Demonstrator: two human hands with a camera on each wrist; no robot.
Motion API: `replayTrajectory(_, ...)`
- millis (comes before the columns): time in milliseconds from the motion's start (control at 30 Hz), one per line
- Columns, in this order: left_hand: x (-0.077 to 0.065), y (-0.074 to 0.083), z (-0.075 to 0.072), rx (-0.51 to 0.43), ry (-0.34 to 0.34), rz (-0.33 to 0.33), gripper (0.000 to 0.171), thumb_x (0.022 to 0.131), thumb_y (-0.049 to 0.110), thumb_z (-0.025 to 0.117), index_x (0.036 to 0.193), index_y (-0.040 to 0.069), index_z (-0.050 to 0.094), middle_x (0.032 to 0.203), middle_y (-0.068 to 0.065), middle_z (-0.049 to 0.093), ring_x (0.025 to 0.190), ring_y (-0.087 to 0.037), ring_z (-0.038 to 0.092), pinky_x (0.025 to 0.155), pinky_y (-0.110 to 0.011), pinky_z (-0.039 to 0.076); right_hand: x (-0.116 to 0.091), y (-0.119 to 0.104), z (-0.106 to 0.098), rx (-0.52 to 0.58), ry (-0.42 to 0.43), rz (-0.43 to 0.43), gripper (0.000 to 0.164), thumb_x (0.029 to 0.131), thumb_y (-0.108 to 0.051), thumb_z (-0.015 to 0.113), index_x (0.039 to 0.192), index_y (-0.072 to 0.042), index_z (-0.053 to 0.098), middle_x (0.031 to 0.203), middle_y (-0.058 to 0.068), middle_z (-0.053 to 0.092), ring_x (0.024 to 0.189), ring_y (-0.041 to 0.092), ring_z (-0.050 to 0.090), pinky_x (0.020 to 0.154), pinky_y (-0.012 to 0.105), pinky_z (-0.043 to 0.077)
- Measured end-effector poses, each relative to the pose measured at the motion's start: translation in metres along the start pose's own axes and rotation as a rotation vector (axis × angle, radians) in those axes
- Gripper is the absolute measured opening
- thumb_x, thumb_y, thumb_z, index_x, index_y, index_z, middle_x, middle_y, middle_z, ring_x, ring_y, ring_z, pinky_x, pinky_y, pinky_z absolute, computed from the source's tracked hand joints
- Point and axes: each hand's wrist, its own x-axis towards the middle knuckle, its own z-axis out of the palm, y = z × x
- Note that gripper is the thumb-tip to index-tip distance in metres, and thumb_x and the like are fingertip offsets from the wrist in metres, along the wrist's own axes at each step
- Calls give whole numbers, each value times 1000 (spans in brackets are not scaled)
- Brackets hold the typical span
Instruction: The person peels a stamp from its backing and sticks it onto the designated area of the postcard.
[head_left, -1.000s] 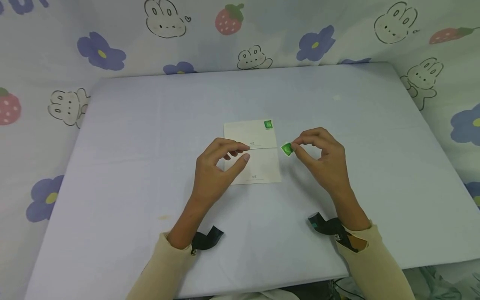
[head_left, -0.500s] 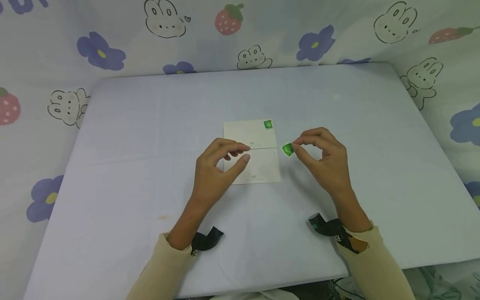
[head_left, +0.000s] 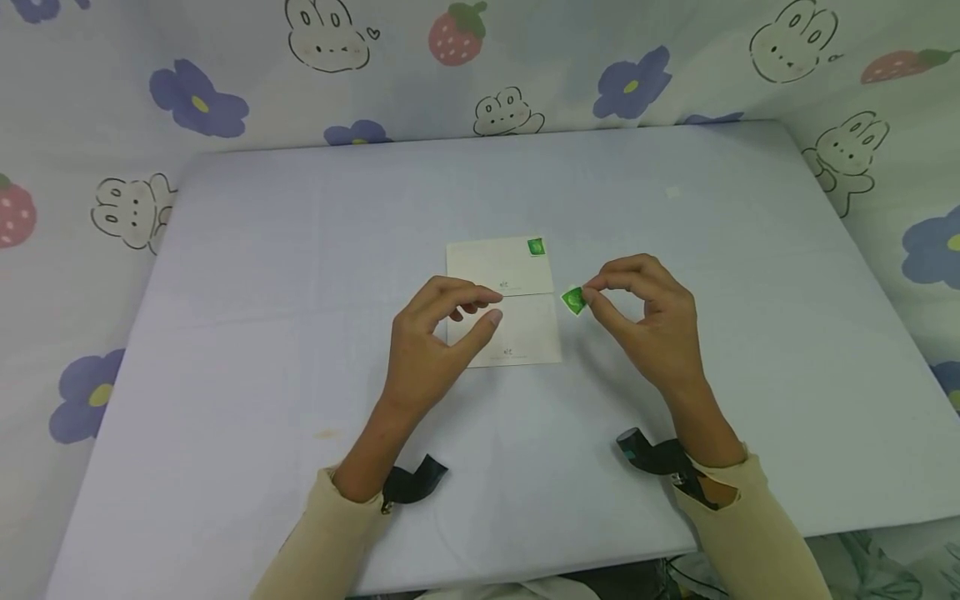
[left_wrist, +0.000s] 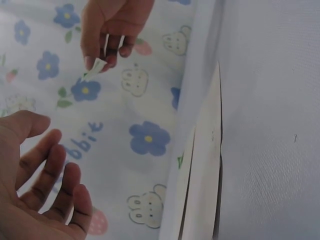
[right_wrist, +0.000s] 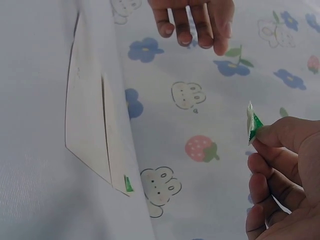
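Note:
Between thumb and forefinger my right hand (head_left: 647, 321) pinches a small green stamp (head_left: 573, 300) with a white edge, held above the table just right of two cream envelopes. The far envelope (head_left: 491, 264) carries a similar green stamp (head_left: 536, 247) in its upper right corner. Directly below it lies the near envelope (head_left: 525, 329), with small print near its lower edge. Over the left part of the envelopes hovers my left hand (head_left: 431, 342), thumb and fingers apart and holding nothing. In the right wrist view the pinched stamp (right_wrist: 252, 124) looks bent, its pale back partly showing.
A white cloth covers the table (head_left: 285, 250). Behind and beside it hangs a curtain (head_left: 405, 75) printed with rabbits, flowers and strawberries. Black cameras sit at both wrists, the left camera (head_left: 415, 481) and the right camera (head_left: 648, 450). A faint yellowish spot (head_left: 327, 434) marks the cloth at left.
Both hands hold nearly the same pose, the stamp still pinched in the right one. Only a very slight shift of the head view shows.

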Motion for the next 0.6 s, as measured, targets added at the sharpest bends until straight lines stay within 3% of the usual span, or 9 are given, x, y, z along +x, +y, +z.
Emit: replayTrajectory(600, 1, 4, 2, -3, -7, 7, 17, 90, 10, 74, 106, 14, 77, 104, 3, 66, 92, -13, 58, 77, -34, 48, -1, -4, -3, 20, -28, -32, 16, 81, 16, 72, 93, 6, 75, 100, 13, 64, 102, 24, 58, 93, 29, 49)
